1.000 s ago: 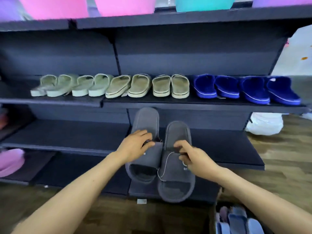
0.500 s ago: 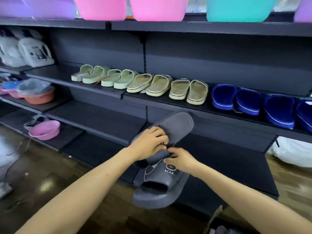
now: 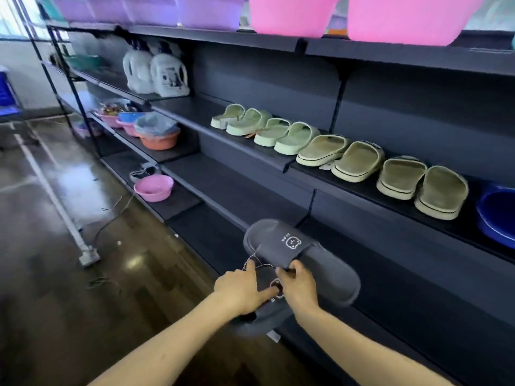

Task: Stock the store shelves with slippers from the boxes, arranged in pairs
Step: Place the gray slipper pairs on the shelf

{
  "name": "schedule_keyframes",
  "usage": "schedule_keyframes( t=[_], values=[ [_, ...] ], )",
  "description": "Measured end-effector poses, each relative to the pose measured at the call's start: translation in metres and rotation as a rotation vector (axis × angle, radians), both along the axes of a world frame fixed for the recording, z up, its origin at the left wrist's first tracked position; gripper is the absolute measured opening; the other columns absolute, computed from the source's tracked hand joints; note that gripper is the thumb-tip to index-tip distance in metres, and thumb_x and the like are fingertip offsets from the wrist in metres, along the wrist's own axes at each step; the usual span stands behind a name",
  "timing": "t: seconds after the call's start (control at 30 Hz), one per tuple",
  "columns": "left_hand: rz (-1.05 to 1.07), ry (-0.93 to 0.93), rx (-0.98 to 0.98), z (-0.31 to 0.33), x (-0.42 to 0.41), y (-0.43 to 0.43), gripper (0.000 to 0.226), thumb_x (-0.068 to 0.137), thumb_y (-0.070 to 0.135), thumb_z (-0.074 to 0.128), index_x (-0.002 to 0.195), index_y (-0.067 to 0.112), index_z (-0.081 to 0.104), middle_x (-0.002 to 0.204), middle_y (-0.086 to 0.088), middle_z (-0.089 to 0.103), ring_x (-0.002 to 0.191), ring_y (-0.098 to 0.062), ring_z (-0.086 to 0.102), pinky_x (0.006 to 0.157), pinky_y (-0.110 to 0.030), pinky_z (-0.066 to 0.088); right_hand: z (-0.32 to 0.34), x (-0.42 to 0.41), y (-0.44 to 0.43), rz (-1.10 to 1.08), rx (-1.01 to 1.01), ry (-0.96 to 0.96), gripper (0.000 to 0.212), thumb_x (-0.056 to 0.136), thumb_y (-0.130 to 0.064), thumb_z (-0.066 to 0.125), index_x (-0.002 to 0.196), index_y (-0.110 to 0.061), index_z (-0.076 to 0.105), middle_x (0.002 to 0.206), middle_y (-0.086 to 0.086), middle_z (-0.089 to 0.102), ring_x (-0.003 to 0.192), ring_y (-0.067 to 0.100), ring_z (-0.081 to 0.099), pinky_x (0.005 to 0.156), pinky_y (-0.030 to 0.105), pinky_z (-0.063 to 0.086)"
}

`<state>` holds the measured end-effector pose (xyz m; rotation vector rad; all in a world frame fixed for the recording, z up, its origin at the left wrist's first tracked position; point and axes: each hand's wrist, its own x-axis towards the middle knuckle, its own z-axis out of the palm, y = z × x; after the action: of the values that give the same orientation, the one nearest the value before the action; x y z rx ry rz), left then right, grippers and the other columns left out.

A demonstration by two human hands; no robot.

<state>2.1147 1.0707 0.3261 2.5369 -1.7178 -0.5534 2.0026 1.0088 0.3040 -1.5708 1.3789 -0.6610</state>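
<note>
— Slippers first: where are they?

— Both are in the person's hands, held in front of the lower shelves [image 3: 237,190]. The upper grey slipper [image 3: 328,271] lies slantwise, its strap with the small bear print facing the camera. The lower grey slipper [image 3: 262,319] sits partly beneath it and beneath the hands. A thin string [image 3: 259,264] loops between the two.

— How does each hand stand?

— The left hand [image 3: 241,291] grips the lower grey slipper, thumb pressed on its printed strap and one finger raised beside the string. The right hand [image 3: 299,288] has its fingers curled round the strap edge of the upper grey slipper.

— Does either slipper touch a shelf board?

— I cannot tell; the upper one overlaps the dark boards behind it.

— What is stocked above?

— On the middle shelf [image 3: 195,112], four green slippers [image 3: 267,129] stand side by side, then four beige slippers [image 3: 390,171] just to their right, all toes toward the back panel. A blue slipper [image 3: 498,215] shows at the right edge.

— Anything else?

— Pink basins [image 3: 289,15] sit on the top shelf, white jugs [image 3: 164,75] farther left, and a small pink basin [image 3: 153,188] sits low, near the glossy floor [image 3: 55,246].
</note>
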Motion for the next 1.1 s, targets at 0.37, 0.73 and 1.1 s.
schedule_keyframes(
  t=[0.37,0.73,1.1],
  values=[
    [0.559,0.826,-0.595,0.000,0.207,-0.043,0.039,0.087,0.008,0.059,0.122,0.020,0.045,0.117,0.004,0.051,0.098,-0.010,0.049,0.083,-0.024,0.045,0.016,0.226,-0.063,-0.087,0.043,-0.237,0.005,0.085,-0.015,0.063,0.084,-0.010,0.062,0.092,0.009,0.066,0.089,0.025,0.060,0.082,0.032,0.046],
    [0.294,0.426,-0.832,0.094,0.402,-0.153,0.027,0.093,0.003,0.045,0.114,0.012,0.059,0.107,-0.002,0.064,0.082,-0.011,0.056,0.063,-0.012,0.034,0.113,0.351,-0.182,0.292,-0.633,0.258,0.029,0.085,-0.025,0.061,0.109,-0.009,0.065,0.119,0.006,0.056,0.113,0.028,0.046,0.091,0.026,0.035],
    [0.171,0.332,-0.921,0.177,0.546,-0.327,0.023,0.093,0.007,0.048,0.108,0.013,0.066,0.100,0.003,0.062,0.094,-0.009,0.055,0.076,-0.016,0.039,0.177,0.451,-0.326,0.644,-0.933,0.645,0.086,0.080,-0.038,0.058,0.148,-0.032,0.005,0.154,-0.017,0.003,0.141,0.015,0.005,0.110,0.043,0.012]
  ],
)
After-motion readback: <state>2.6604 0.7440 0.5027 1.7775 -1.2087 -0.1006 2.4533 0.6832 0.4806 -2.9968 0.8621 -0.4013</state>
